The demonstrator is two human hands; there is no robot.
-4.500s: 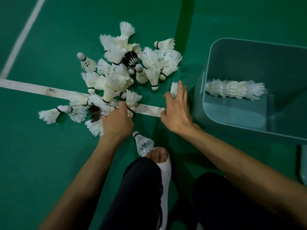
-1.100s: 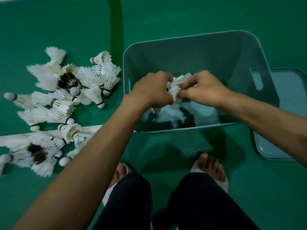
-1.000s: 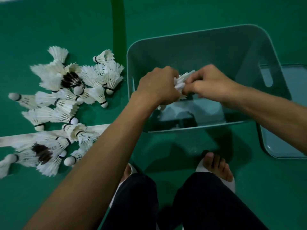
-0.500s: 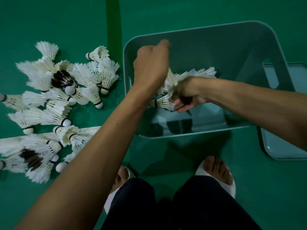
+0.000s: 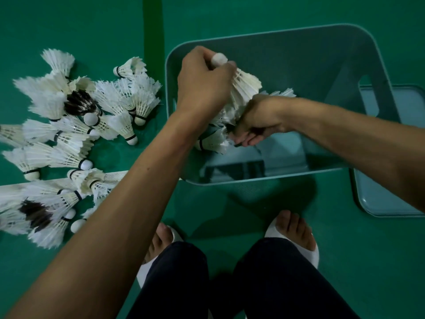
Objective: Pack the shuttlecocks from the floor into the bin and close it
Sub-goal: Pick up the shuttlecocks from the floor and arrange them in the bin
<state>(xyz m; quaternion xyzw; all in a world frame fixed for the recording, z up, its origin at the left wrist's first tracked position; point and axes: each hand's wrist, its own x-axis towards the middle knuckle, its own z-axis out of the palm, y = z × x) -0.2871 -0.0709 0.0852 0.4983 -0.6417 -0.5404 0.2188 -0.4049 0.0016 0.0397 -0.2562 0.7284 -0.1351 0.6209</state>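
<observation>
Both my hands are inside the open grey-blue bin (image 5: pixel 287 39). My left hand (image 5: pixel 203 84) grips a white shuttlecock (image 5: pixel 245 82) by its cork end, feathers pointing down and right. My right hand (image 5: pixel 256 122) is lower in the bin and holds a row of nested shuttlecocks (image 5: pixel 212 141), fingers curled under it. Several loose white shuttlecocks (image 5: pixel 69 139), some with dark feathers, lie in a heap on the green floor to the left of the bin.
The bin's lid (image 5: pixel 391 157) lies flat on the floor just right of the bin. A white court line (image 5: pixel 13 188) runs under the heap. My two feet in white sandals (image 5: pixel 292 236) stand in front of the bin.
Since 4.5 s ago my hands left the floor heap and went into the bin. In the last half second my left hand lifted a shuttlecock's cork end higher; my right hand stayed low.
</observation>
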